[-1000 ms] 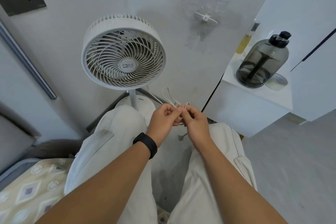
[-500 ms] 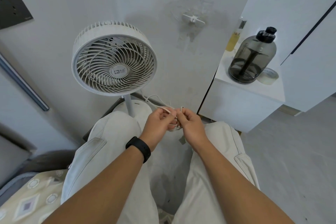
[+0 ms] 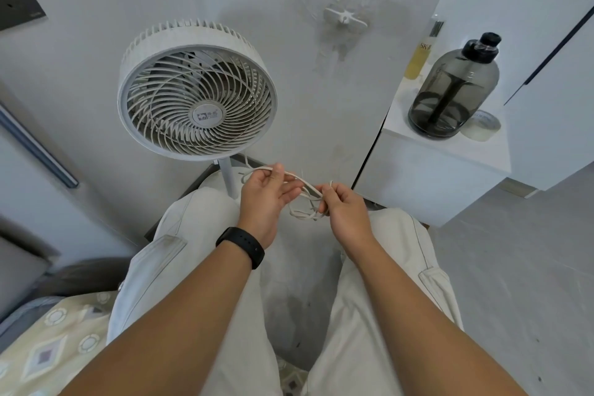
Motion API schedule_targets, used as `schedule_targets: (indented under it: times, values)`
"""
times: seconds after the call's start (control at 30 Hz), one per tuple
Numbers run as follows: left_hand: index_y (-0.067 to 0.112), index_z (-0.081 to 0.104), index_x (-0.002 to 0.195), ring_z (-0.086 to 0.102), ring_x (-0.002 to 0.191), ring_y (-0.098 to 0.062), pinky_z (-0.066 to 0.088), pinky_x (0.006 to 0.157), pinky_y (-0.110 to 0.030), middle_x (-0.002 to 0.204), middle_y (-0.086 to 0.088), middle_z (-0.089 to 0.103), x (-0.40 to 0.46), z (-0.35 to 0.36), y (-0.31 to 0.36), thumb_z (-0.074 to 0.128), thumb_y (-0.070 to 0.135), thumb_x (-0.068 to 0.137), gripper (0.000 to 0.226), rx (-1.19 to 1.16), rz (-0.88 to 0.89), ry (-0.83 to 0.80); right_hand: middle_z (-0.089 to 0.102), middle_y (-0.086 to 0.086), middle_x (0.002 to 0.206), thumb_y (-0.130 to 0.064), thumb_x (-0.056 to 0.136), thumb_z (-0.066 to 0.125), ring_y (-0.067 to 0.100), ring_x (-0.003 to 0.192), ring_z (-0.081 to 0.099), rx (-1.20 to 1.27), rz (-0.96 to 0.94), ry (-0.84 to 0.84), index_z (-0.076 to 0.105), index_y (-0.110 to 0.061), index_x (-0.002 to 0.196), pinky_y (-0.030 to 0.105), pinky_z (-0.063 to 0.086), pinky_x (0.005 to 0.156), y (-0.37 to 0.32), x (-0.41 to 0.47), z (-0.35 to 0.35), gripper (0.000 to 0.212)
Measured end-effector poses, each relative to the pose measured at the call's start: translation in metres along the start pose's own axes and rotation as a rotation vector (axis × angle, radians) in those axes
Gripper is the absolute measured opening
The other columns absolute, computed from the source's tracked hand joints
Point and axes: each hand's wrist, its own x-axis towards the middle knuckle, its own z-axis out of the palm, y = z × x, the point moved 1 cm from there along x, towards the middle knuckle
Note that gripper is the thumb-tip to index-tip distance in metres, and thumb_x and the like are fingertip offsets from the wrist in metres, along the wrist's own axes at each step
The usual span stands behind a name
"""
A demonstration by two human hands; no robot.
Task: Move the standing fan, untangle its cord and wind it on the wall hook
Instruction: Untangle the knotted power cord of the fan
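Both hands pinch the white cord [image 3: 303, 187]: left hand [image 3: 263, 194] near its fingertips, right hand [image 3: 342, 207] at three o'clock, loops tangled between. Fan [image 3: 196, 92] stands at eleven o'clock; wall hook [image 3: 344, 19] at one o'clock.

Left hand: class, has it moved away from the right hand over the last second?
Yes. The left hand has drawn left, toward the fan pole, opening a gap from the right hand along the cord.

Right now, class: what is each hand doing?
Left hand: pinches the cord at its fingertips.
Right hand: fingers curled round the cord's tangled loops.
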Motion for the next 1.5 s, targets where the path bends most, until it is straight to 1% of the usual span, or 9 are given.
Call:
schedule_targets:
  times: [0.2, 0.43, 0.53, 0.73, 0.9, 0.97, 1.17, 1.33, 1.5]
  values:
    - [0.014, 0.069, 0.098, 0.073, 0.087, -0.021, 0.059, 0.085, -0.033, 0.091, -0.010, 0.074, -0.013, 0.006, -0.015, 0.070, 0.021, 0.098, 0.007, 0.391, -0.025, -0.271, 0.061, -0.007, 0.062, -0.027, 0.104, 0.056, 0.012, 0.063, 0.057, 0.042, -0.045, -0.071, 0.065, -0.021, 0.072, 0.034, 0.049, 0.069, -0.001, 0.001, -0.002, 0.034]
    - [0.004, 0.065, 0.102, 0.075, 0.084, -0.023, 0.062, 0.085, -0.038, 0.095, -0.017, 0.078, -0.005, 0.011, -0.013, 0.064, 0.014, 0.102, 0.010, 0.339, 0.059, -0.152, 0.067, 0.011, 0.076, -0.027, 0.105, 0.055, 0.009, 0.065, 0.053, -0.029, -0.106, 0.006, 0.068, -0.014, 0.084, 0.021, 0.041, 0.061, -0.004, 0.004, -0.003, 0.028]
    - [0.004, 0.059, 0.106, 0.077, 0.096, -0.032, 0.062, 0.090, -0.043, 0.105, -0.019, 0.076, -0.002, 0.015, -0.012, 0.057, 0.014, 0.105, 0.011, 0.227, 0.073, -0.118, 0.066, -0.003, 0.075, -0.027, 0.107, 0.050, 0.000, 0.063, 0.054, -0.096, -0.127, 0.087, 0.069, -0.025, 0.091, 0.015, 0.041, 0.061, -0.004, 0.009, -0.004, 0.024]
    - [0.012, 0.053, 0.102, 0.078, 0.089, -0.026, 0.062, 0.072, -0.033, 0.093, -0.008, 0.065, 0.014, 0.009, 0.009, 0.048, 0.020, 0.109, 0.012, -0.086, 0.040, 0.025, 0.071, -0.011, 0.085, -0.026, 0.108, 0.046, 0.002, 0.074, 0.062, -0.206, -0.009, 0.123, 0.066, -0.025, 0.095, 0.019, 0.042, 0.065, 0.008, 0.022, -0.011, 0.024]
    - [0.011, 0.063, 0.098, 0.061, 0.059, -0.014, 0.054, 0.056, -0.027, 0.079, 0.000, 0.061, 0.003, 0.008, 0.006, 0.050, 0.023, 0.109, 0.020, 0.230, -0.007, -0.118, 0.072, -0.006, 0.113, -0.027, 0.103, 0.054, 0.011, 0.102, 0.065, -0.253, 0.025, 0.105, 0.072, -0.019, 0.118, 0.023, 0.049, 0.089, 0.005, 0.024, -0.011, 0.025]
    - [0.011, 0.067, 0.105, 0.053, 0.056, -0.013, 0.048, 0.053, -0.026, 0.075, 0.001, 0.057, 0.000, 0.010, 0.002, 0.048, 0.023, 0.110, 0.023, 0.340, 0.025, -0.175, 0.071, -0.005, 0.120, -0.032, 0.103, 0.053, 0.015, 0.109, 0.066, -0.195, 0.042, 0.103, 0.068, -0.024, 0.127, 0.034, 0.051, 0.100, 0.002, 0.022, -0.011, 0.030]
    - [0.009, 0.073, 0.104, 0.048, 0.053, -0.013, 0.043, 0.051, -0.026, 0.073, 0.000, 0.056, -0.001, 0.012, -0.004, 0.051, 0.025, 0.109, 0.027, 0.563, 0.029, -0.330, 0.072, 0.004, 0.094, -0.049, 0.107, 0.042, 0.017, 0.083, 0.061, 0.354, 0.285, -0.171, 0.077, -0.015, 0.108, 0.029, 0.049, 0.073, -0.008, 0.016, -0.010, 0.049]
    - [0.014, 0.076, 0.095, 0.057, 0.060, -0.013, 0.051, 0.061, -0.028, 0.075, 0.001, 0.065, -0.007, 0.010, -0.009, 0.058, 0.023, 0.105, 0.022, 0.716, 0.004, -0.447, 0.072, 0.003, 0.089, -0.037, 0.100, 0.060, 0.016, 0.081, 0.059, 0.269, 0.152, -0.199, 0.078, -0.019, 0.101, 0.035, 0.043, 0.084, -0.005, 0.017, -0.016, 0.025]
    - [0.019, 0.077, 0.106, 0.070, 0.084, -0.016, 0.059, 0.086, -0.034, 0.104, -0.009, 0.076, 0.000, 0.008, -0.003, 0.055, 0.038, 0.104, 0.030, 0.566, -0.196, -0.174, 0.073, 0.000, 0.095, -0.012, 0.103, 0.056, 0.009, 0.090, 0.065, -0.022, -0.171, -0.105, 0.074, -0.034, 0.097, 0.020, 0.049, 0.084, -0.002, 0.016, -0.017, 0.029]
